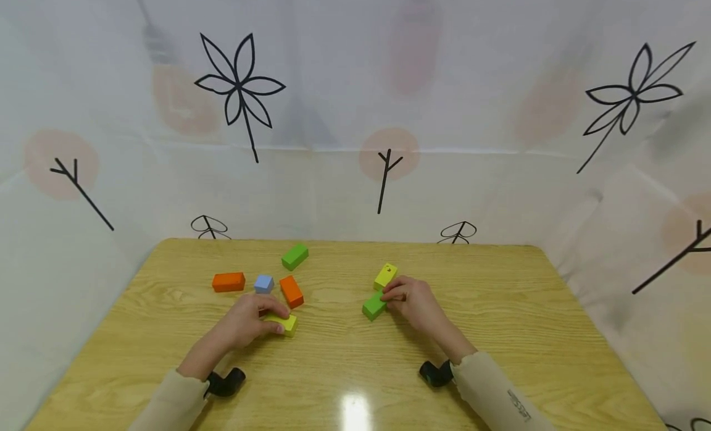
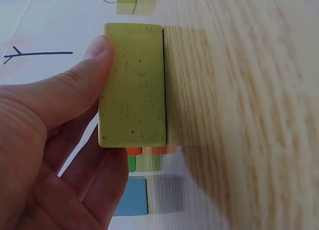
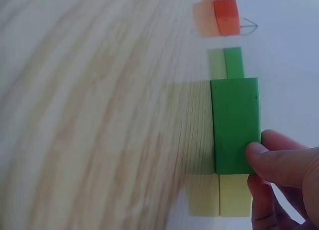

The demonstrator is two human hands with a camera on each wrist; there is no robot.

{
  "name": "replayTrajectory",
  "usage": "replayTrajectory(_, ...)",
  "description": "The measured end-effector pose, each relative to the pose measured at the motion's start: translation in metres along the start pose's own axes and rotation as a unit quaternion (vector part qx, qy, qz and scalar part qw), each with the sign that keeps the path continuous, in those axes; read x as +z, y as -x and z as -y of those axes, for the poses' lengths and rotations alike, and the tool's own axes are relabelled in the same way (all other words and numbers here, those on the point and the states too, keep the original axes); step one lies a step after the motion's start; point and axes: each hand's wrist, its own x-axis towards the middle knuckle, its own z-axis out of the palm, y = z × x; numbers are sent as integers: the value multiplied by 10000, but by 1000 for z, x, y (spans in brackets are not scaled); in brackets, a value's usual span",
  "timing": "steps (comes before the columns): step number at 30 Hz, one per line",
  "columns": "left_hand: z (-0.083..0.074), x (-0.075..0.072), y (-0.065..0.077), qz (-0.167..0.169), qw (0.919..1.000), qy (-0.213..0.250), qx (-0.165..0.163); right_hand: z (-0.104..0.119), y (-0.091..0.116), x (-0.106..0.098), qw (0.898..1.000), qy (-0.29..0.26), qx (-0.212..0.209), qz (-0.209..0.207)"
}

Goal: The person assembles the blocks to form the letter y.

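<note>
My left hand [image 1: 250, 321] holds a yellow block [image 2: 133, 85] between thumb and fingers, low on the table at the left. Just behind that hand sit a small blue block [image 1: 263, 283] and an orange block [image 1: 291, 291]. On the right, my right hand [image 1: 413, 301] pinches a green block [image 3: 235, 125] at its right end, the thumb on its near face. A second yellow block [image 1: 386, 276], with a small dark mark on top, lies right behind this green one. The fingers partly cover both held blocks in the head view.
Farther back on the wooden table [image 1: 472, 276] lie another green block [image 1: 295, 257] and, at the left, another orange block [image 1: 229, 282]. A white patterned cloth [image 1: 333, 190] hangs along the table's back and sides. Black wrist devices [image 1: 226, 381] sit under both sleeves.
</note>
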Motion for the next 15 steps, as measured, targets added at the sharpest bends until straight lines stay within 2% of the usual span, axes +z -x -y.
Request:
replayTrajectory(6,0,1,-1,-19,9999,135,-23,-1,-3,1,9998,139,36,-110)
replayTrajectory(15,3,2,-1,-55,10000,63,44,-7,-7,3,9977,458,-323,-372)
